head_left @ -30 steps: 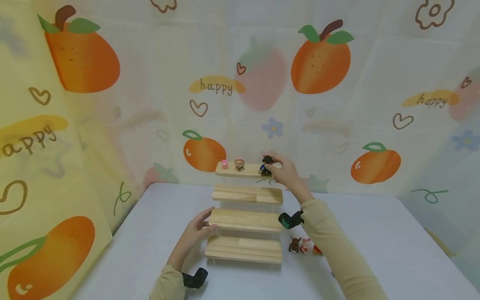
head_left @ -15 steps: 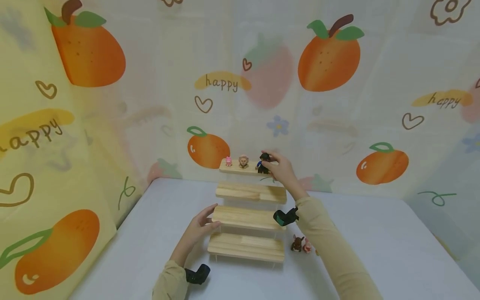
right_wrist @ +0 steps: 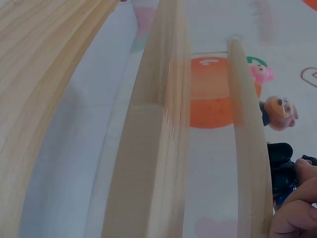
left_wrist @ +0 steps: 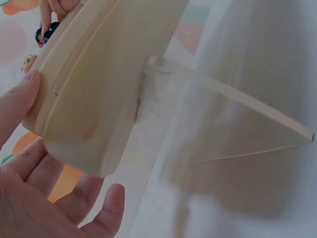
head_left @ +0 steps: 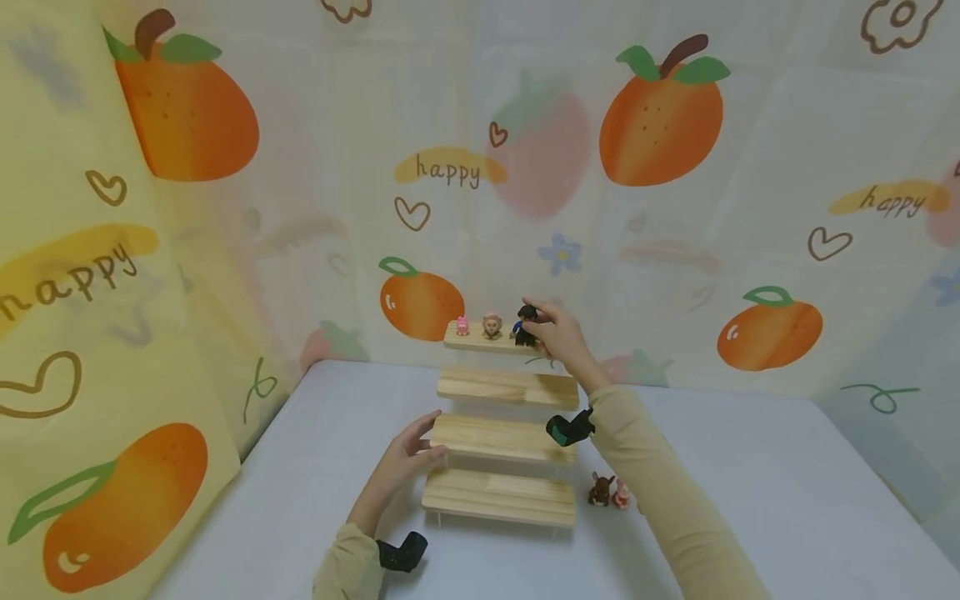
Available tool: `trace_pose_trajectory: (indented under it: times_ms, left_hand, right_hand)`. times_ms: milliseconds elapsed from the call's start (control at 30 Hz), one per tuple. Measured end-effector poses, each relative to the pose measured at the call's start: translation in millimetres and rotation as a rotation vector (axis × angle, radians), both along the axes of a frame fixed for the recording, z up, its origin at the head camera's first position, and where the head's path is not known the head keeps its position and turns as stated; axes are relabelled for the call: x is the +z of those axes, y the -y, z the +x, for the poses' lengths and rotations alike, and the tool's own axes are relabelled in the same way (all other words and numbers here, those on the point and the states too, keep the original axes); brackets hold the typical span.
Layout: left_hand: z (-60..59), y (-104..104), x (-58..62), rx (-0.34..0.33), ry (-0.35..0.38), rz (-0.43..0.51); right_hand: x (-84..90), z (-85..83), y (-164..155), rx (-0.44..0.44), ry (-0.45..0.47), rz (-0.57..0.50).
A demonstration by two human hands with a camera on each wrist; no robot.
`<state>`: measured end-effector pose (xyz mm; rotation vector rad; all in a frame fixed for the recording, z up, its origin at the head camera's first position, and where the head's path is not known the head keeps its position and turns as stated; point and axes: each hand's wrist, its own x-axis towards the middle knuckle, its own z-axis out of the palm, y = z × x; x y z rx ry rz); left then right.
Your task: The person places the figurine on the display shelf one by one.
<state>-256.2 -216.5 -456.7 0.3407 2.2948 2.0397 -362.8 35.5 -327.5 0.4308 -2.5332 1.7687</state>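
In the head view a four-tier wooden display shelf (head_left: 502, 437) stands on the table. My right hand (head_left: 561, 337) pinches a black-haired figurine (head_left: 526, 327) in blue and black at the right part of the top tier. Left of it on that tier are a brown-faced figurine (head_left: 491, 326) and a small pink figurine (head_left: 462, 326). My left hand (head_left: 397, 462) holds the left end of the second tier from the bottom; the left wrist view shows its thumb on the board's edge, other fingers beyond. The right wrist view shows the held figurine's black legs (right_wrist: 281, 166) against the top board.
On the table right of the shelf sit a brown eared figurine (head_left: 601, 489) and a pink-and-red figurine (head_left: 621, 493), the latter partly behind my right sleeve (head_left: 667, 483). A fruit-printed cloth (head_left: 337, 167) hangs behind the white table (head_left: 750, 467).
The black-haired figurine has moved left along the top tier, closer to the brown-faced one, still in my right hand. My left hand keeps its place on the shelf. The head view has shifted slightly.
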Motion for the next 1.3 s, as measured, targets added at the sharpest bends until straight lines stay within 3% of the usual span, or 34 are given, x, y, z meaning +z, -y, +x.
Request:
trace_pose_trajectory:
  times_ms: [67, 167, 400, 533, 667, 900, 1133, 1300]
  left_hand:
    - [-3.5, 1.1, -8.3, 0.009, 0.010, -0.001]
    - [-3.1, 1.7, -10.2, 0.015, 0.019, -0.006]
    - [10.4, -0.8, 13.4, -0.017, -0.004, -0.049]
    - [12.3, -1.2, 17.9, -0.017, 0.007, -0.062]
    - [10.1, -0.8, 13.3, -0.014, -0.007, -0.042]
    - [-3.8, 3.5, -9.4, -0.005, -0.006, -0.010]
    - [-5.5, 3.7, -14.0, -0.018, -0.026, 0.012]
    - [-5.0, 2.8, -12.0, 0.001, -0.016, -0.007]
  right_hand:
    - [-1.4, -0.7, 0.3, -0.004, 0.006, 0.001]
    - [-4.3, -1.5, 0.8, -0.011, 0.011, -0.006]
    - [-8.8, -0.6, -0.5, 0.008, 0.029, -0.079]
    - [-9.1, 1.3, -3.2, 0.016, 0.052, -0.138]
    - [-9.0, 6.0, -7.6, 0.041, 0.044, -0.158]
    - [-11.1, 13.2, -15.8, 0.074, 0.008, -0.170]
    - [-8.4, 12.4, -12.3, 0.031, 0.020, -0.131]
    - [3.3, 25.2, -11.5, 0.034, 0.025, -0.124]
